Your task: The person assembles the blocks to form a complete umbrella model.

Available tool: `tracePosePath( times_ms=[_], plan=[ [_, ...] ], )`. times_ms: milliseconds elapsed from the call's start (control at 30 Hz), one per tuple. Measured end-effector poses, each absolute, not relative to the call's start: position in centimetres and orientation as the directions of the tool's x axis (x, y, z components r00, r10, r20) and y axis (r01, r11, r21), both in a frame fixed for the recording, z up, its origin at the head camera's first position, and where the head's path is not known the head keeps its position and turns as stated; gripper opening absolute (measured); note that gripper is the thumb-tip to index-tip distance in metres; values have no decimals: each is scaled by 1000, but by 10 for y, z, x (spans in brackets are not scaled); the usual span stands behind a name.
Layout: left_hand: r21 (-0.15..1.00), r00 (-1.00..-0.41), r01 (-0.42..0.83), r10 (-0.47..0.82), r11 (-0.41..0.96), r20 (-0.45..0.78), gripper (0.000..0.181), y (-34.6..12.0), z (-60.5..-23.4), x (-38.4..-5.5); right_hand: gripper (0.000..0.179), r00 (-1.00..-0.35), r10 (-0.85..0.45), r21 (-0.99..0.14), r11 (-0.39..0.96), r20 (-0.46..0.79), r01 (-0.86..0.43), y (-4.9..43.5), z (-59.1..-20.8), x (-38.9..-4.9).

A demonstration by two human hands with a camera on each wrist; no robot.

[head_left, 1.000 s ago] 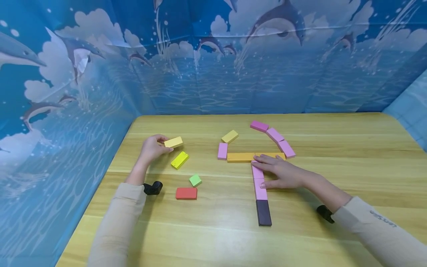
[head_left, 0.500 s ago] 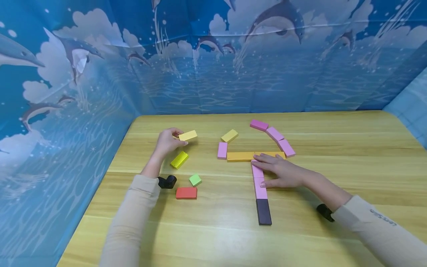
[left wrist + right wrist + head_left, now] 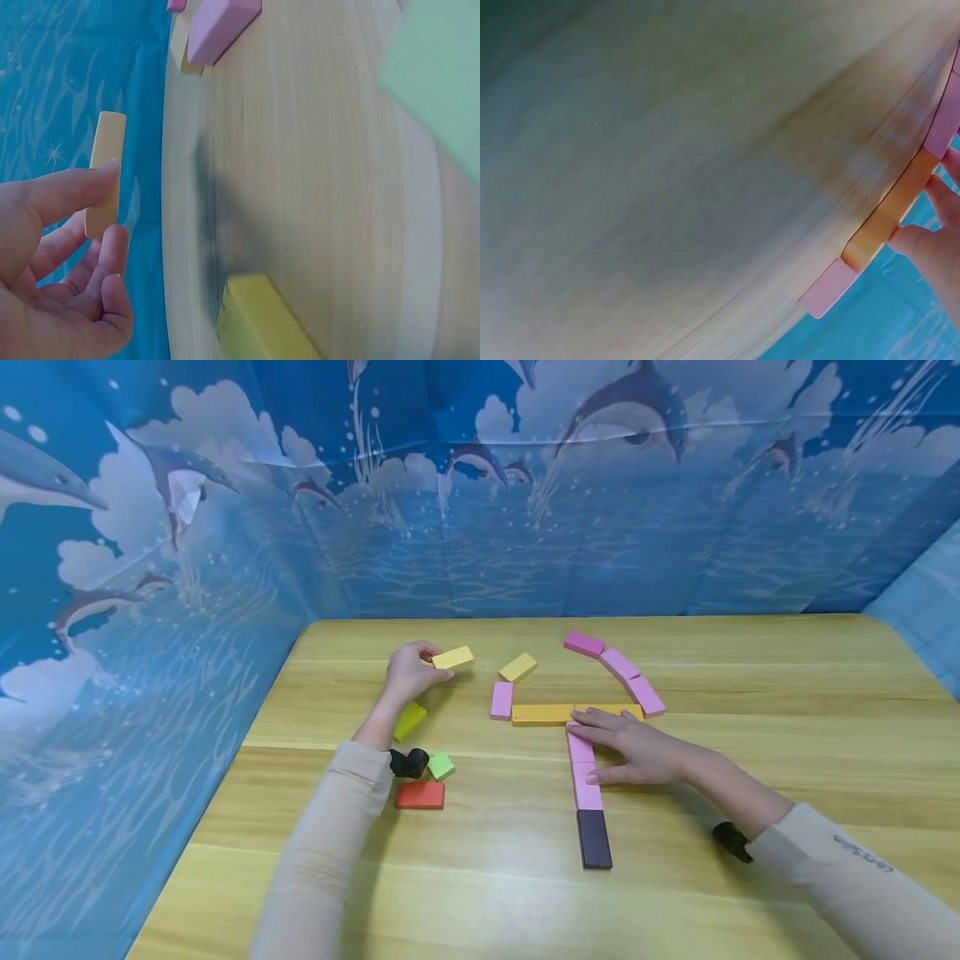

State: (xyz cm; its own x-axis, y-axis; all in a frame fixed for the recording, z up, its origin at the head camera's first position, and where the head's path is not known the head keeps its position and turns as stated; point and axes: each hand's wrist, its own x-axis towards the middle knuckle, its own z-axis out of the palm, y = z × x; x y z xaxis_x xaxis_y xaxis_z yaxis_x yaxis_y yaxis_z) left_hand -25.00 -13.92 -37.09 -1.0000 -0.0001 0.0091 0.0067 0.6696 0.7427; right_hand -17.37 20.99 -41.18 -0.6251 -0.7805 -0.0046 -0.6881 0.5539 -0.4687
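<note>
My left hand (image 3: 409, 675) pinches a pale yellow block (image 3: 453, 658) between thumb and fingers, held above the table toward its far side. In the left wrist view the same block (image 3: 107, 172) stands out from the fingertips. My right hand (image 3: 641, 748) rests with spread fingers on the orange blocks (image 3: 542, 716) and the column of pink blocks (image 3: 587, 785) below them. A second pale yellow block (image 3: 518, 667) lies right of the held one, tilted, beside a pink block (image 3: 502, 701) at the orange row's left end.
A dark block (image 3: 595, 839) ends the column. Pink blocks (image 3: 618, 665) curve above the orange row's right end. Under my left forearm lie a bright yellow block (image 3: 410, 722), partly hidden, a green block (image 3: 441, 766) and a red block (image 3: 420, 794). A dolphin-print sheet (image 3: 480, 527) hangs behind the table.
My left hand has carried the pale yellow block to the right and slightly farther back, toward the second one. The right hand has stayed in place, and the laid blocks have not moved.
</note>
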Motion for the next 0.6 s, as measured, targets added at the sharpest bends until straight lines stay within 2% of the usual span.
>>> tracePosePath(
  times_ms=[600],
  plan=[
    [771,-999,29,7,637,33,37,-89,-387,-267,73,-637,-770,-473,574,-34,-668,210,-412,-175]
  ],
)
